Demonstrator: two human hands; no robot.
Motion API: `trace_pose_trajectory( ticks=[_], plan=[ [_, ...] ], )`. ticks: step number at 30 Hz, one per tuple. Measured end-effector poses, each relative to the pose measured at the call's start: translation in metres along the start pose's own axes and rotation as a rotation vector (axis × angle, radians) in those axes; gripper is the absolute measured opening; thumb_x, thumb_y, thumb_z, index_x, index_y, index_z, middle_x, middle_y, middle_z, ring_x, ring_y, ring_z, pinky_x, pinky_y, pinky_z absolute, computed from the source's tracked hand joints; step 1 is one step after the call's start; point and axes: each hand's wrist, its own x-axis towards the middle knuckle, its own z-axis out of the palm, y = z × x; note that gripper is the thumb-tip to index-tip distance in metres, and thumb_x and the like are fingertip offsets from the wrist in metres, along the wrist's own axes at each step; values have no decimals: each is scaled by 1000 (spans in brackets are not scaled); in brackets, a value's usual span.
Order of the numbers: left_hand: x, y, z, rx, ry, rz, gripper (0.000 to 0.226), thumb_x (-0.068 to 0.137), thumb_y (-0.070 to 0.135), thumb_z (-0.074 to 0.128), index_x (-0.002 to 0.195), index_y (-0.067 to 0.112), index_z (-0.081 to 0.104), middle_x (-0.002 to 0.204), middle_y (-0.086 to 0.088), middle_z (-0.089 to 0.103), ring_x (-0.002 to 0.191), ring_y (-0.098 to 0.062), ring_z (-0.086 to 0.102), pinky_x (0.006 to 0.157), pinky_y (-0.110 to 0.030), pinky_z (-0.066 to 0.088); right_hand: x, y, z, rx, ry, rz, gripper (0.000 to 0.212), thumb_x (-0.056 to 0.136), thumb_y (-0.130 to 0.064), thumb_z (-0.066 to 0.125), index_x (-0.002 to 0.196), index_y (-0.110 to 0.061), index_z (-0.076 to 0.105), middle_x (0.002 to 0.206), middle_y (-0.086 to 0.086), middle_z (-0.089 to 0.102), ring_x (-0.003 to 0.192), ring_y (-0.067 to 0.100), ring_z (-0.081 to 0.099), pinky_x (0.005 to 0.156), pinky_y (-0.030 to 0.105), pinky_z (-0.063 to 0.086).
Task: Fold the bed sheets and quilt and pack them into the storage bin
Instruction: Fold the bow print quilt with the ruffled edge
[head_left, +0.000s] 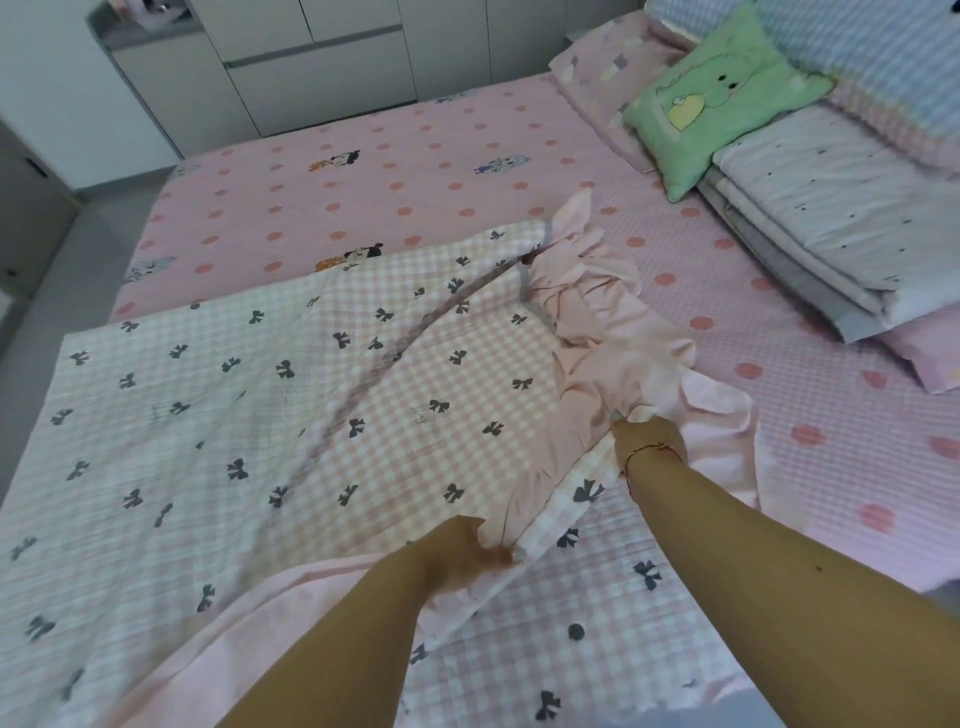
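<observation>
Lying spread on the bed, pink-and-white gingham quilt with grey bows, plain pink ruffled edge, left hand and right hand fingers each pinching that ruffle.

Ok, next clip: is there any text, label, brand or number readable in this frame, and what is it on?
No text here can be read.
Checked quilt: small grey script marks between the bows, near the middle and toward the left, too small and blurred to read.
Green cushion: a cartoon figure only, no lettering visible.
Pink dotted sheet: cartoon figures, no words legible.
</observation>
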Motion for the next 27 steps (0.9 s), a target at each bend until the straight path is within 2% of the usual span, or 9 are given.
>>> trace_pose_trajectory(
  ticks=[3,6,9,12,14,19,23,25,27],
  plan=[
    [-10,1,17,2,45,9,65,80,67,57,127,22,58,119,1,63,104,-20,59,93,-37,48,-6,20,-12,15,-15,4,54,89,-42,52,124,-1,55,127,19,59,114,35,58,97,45,48],
    [-25,3,36,1,68,10,68,84,69,51,129,18,57,122,-2,62,102,-20,59,87,-33,46,-9,43,-22,5,-15,-8,50,87,-40,53,121,-3,58,124,19,60,112,36,60,94,47,50],
    [-44,1,59,-36,84,22,61,86,68,49,118,17,62,107,-1,66,94,-18,61,81,-32,46,-27,64,-36,5,-9,-34,45,90,-34,51,120,-1,57,124,19,60,113,36,58,96,48,48],
    [-66,1,86,-4,85,50,58,87,65,49,109,14,64,89,-1,65,77,-15,58,70,-27,44,-43,97,-52,54,1,-40,45,91,-29,50,126,-1,53,128,19,58,116,36,57,97,47,48],
    [-78,1,105,36,73,69,55,89,63,50,108,13,64,86,0,64,72,-13,56,65,-24,43,-50,122,-62,82,6,-36,42,93,-23,47,127,1,52,130,18,56,118,38,54,98,45,47],
    [-98,-1,155,125,49,99,46,91,52,55,113,13,62,109,-8,67,96,-25,61,83,-32,44,-79,176,-88,28,39,-44,27,92,-29,52,106,-9,62,118,17,63,108,36,61,93,42,49],
    [-109,-7,185,150,50,113,37,92,41,56,117,14,63,115,-6,66,99,-24,59,80,-26,39,-86,211,-101,50,39,10,38,89,-31,55,115,-3,59,119,19,63,105,35,62,93,39,49],
    [-111,-8,197,161,58,113,38,92,40,57,120,15,62,118,-4,66,100,-23,59,82,-26,39,-83,226,-104,29,34,33,42,88,-34,56,116,-3,58,117,19,64,100,33,63,87,35,47],
    [-111,-8,209,190,67,100,38,92,40,56,119,15,63,117,-3,66,100,-22,59,83,-28,42,-85,235,-108,-35,37,52,43,88,-35,56,116,-3,59,116,19,65,103,33,64,89,35,49]
  ],
)
